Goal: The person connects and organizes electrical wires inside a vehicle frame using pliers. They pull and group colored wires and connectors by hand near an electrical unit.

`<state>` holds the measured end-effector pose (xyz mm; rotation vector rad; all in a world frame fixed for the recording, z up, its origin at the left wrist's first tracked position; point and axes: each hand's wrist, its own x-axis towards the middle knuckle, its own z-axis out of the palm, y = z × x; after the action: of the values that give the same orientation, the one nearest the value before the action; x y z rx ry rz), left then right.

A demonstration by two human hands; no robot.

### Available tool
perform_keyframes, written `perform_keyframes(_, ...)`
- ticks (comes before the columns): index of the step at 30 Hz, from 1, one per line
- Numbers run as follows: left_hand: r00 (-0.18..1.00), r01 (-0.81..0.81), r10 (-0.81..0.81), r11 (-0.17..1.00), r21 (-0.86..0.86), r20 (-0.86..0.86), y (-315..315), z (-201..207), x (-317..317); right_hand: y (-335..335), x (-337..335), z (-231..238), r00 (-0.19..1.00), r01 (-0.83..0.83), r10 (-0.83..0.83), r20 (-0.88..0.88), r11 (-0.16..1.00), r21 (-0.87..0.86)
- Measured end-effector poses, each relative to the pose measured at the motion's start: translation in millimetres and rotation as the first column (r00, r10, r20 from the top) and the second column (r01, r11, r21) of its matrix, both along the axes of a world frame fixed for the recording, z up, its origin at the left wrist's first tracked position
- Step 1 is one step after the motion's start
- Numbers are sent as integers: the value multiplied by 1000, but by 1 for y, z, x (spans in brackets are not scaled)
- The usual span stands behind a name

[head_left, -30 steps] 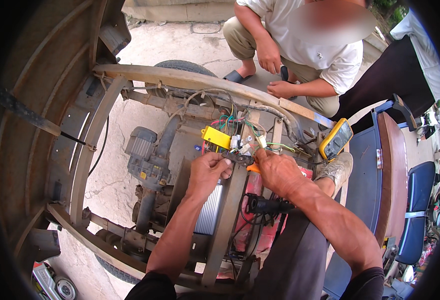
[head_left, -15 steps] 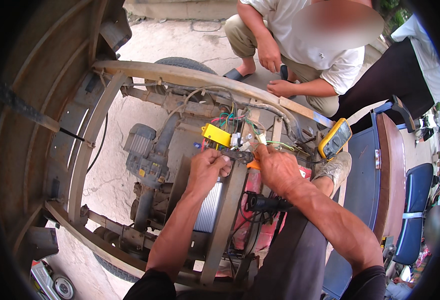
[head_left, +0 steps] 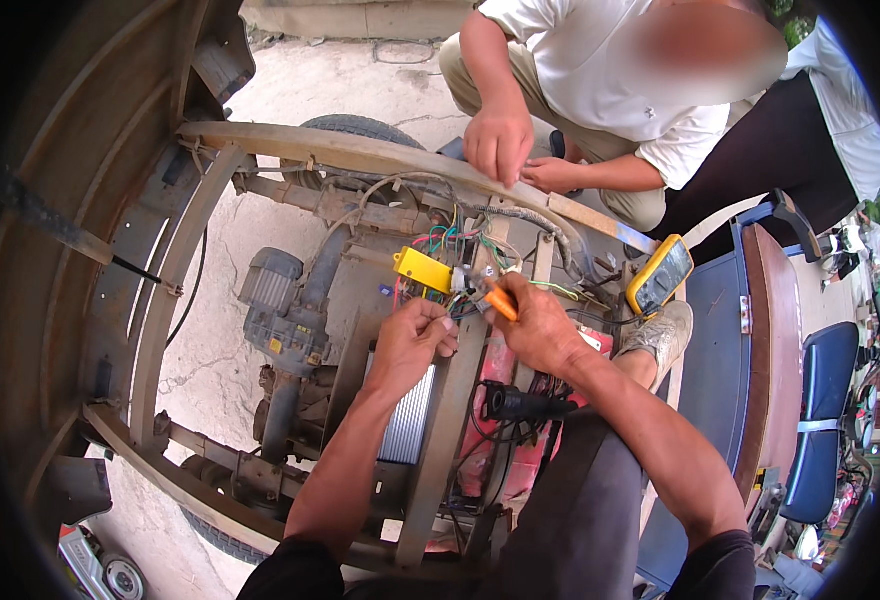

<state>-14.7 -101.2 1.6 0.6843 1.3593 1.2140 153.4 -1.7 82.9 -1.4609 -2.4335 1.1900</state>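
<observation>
My left hand pinches thin coloured wires just below a yellow connector block on the rusty vehicle frame. My right hand grips an orange-handled tool, its tip at the same wire bundle. Both hands meet over a ribbed silver controller box. The wire ends themselves are too small to make out.
A yellow multimeter rests on the frame to the right. Another person crouches opposite, their hands on the top rail. An electric motor, a black cylindrical handle, a tyre and a blue seat surround the work.
My right hand has shifted slightly, bringing the orange tool closer to the wires. The other person's hand moved onto the top rail.
</observation>
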Motion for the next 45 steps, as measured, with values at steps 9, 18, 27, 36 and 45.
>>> perform_keyframes(9,995,70,-68,997,17,-72,2,4,3,1,-12,-20,988,-9,-8,-155,995,-103)
perform_keyframes(18,997,69,-67,996,49,-39,1,-4,4,0,-15,-14,977,-4,-14,-212,997,-82)
perform_keyframes(27,997,50,-47,997,65,-54,-1,-4,5,0,-21,-13,994,-39,35,-104,998,-39)
perform_keyframes(36,995,47,-41,997,60,-88,0,-1,9,1,-16,-17,990,4,-5,-139,1000,-4)
perform_keyframes(45,992,-111,109,993,33,56,1,4,-1,1,23,8,980,-102,76,182,985,137)
